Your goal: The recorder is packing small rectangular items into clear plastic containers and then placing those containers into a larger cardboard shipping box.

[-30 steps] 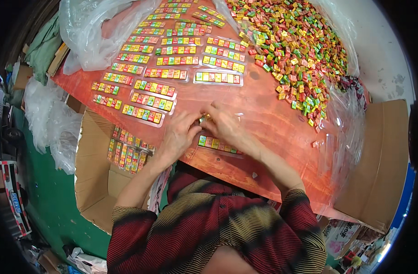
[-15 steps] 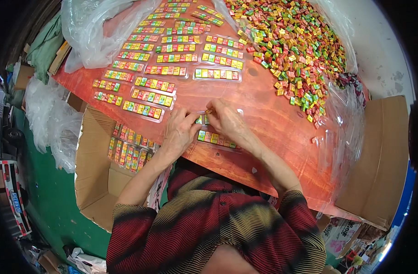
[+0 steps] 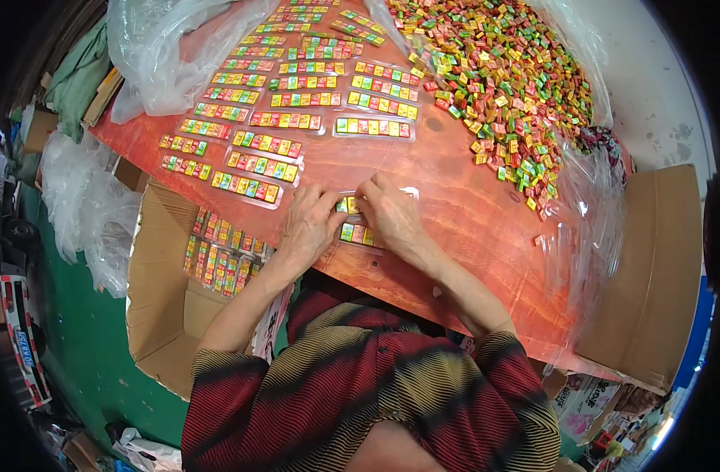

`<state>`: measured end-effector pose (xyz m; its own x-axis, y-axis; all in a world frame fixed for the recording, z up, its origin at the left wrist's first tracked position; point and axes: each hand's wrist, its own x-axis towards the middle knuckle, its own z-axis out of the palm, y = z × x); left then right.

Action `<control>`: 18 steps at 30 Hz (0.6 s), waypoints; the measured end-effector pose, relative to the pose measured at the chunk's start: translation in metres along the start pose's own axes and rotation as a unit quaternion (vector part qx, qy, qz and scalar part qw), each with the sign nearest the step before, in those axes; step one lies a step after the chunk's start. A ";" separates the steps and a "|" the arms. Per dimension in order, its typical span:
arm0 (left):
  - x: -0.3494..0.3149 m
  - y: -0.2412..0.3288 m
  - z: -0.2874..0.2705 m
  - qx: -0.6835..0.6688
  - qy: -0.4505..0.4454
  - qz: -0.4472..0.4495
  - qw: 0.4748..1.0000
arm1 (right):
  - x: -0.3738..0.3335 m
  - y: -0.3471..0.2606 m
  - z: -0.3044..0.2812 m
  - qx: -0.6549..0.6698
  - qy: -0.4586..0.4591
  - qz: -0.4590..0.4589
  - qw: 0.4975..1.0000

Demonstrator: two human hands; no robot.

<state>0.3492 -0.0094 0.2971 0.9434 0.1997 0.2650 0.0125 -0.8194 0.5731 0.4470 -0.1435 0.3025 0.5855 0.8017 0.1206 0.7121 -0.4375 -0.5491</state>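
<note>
My left hand (image 3: 305, 224) is closed at the left end of a clear plastic tray (image 3: 409, 192) near the table's front edge, fingertips pinching its end. My right hand (image 3: 390, 214) bends over the same tray, its fingers pressed together on a small wrapped block (image 3: 353, 204) in the row. The palm and fingers hide most of that tray. Just nearer to me lies a second tray holding a row of red, yellow and green wrapped blocks (image 3: 357, 233), partly covered by my right hand.
Several filled trays (image 3: 373, 127) stand in rows at the far left of the red wooden table (image 3: 470, 236). A big heap of loose blocks (image 3: 502, 86) spreads at the far right. Clear plastic (image 3: 588, 228) lies at right. An open carton (image 3: 159, 283) with filled trays sits at left.
My right hand has lowered slightly, its fingertips coming down onto the tray's row. It now covers more of the nearer tray. My left hand has stayed in place.
</note>
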 end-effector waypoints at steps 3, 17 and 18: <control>0.002 0.004 -0.007 -0.019 0.009 -0.011 1.000 | -0.010 0.001 -0.025 0.034 0.045 0.040 0.998; -0.006 0.019 -0.009 -0.025 -0.014 -0.109 0.994 | -0.089 0.014 -0.037 0.025 0.034 0.195 0.980; -0.013 0.023 -0.009 -0.023 -0.022 -0.133 0.991 | -0.095 0.013 -0.032 0.029 0.039 0.180 0.982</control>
<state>0.3341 -0.0260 0.3143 0.9220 0.3813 0.0669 0.2486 -0.7155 0.6529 0.4129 -0.2385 0.3098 0.8247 0.5648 -0.0293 0.4313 -0.6615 -0.6134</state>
